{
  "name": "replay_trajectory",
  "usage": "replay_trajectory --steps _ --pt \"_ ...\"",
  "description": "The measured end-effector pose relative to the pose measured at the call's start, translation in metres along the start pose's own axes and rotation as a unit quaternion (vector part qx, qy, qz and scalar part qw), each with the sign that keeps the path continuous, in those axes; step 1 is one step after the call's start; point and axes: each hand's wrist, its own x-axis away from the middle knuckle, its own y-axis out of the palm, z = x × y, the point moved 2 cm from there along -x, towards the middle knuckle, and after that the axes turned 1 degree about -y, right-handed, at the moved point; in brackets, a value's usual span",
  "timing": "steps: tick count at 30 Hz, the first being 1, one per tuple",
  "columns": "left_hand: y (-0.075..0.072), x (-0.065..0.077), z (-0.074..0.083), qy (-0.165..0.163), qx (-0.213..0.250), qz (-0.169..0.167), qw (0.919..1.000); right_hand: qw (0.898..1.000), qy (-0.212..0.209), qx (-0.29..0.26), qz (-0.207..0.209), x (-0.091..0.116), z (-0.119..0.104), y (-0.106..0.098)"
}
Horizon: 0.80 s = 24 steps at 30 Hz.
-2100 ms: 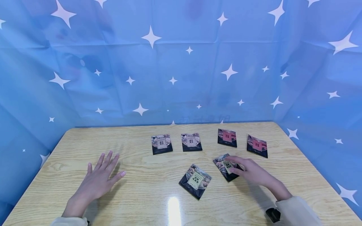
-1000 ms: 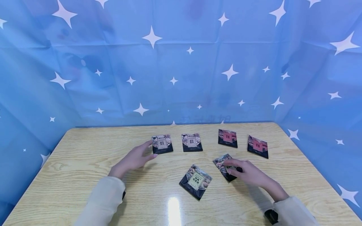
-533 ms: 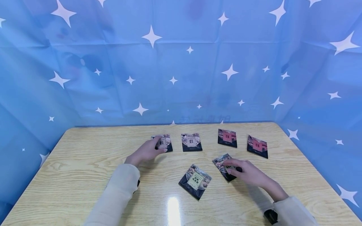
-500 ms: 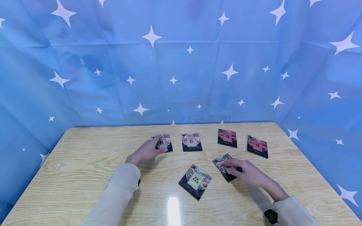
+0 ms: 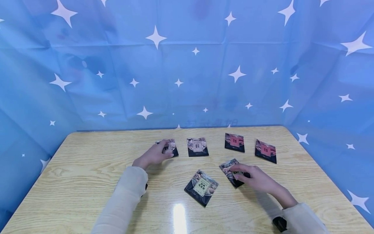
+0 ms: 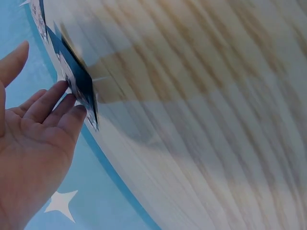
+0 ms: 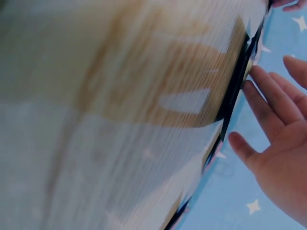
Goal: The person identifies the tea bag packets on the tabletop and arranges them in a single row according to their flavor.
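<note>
Behind, a big starry cloth point(image 5: 181, 61)

On the table point(image 5: 73, 182), the left hand point(image 5: 153, 155) touches the back-left pale packet point(image 5: 174, 148), fingers a little spread. The right hand point(image 5: 255, 178), fingers spread too, touches the right green packet point(image 5: 227, 167).

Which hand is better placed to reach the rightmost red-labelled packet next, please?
Probably the right hand: it is at a green-labelled packet, close to the rightmost red-labelled packet, whereas the left hand is further off, at the leftmost lilac-labelled packet.

Blue bkgd cloth point(image 5: 187, 70), wht stars point(image 5: 156, 37)
</note>
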Motion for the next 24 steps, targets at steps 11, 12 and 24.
replay_trajectory --steps 11,12,24 --pt "-0.012 0.016 -0.016 0.037 0.015 -0.011 0.9992 1.000 0.002 0.007 0.002 0.000 0.002 0.001" --pt "-0.013 0.019 -0.018 0.038 0.017 -0.012 0.9990 1.000 0.002 0.007 0.002 0.000 0.002 0.001" --pt "-0.032 0.054 -0.043 0.056 0.032 -0.033 0.9974 1.000 0.003 0.009 0.003 0.000 0.001 0.000"
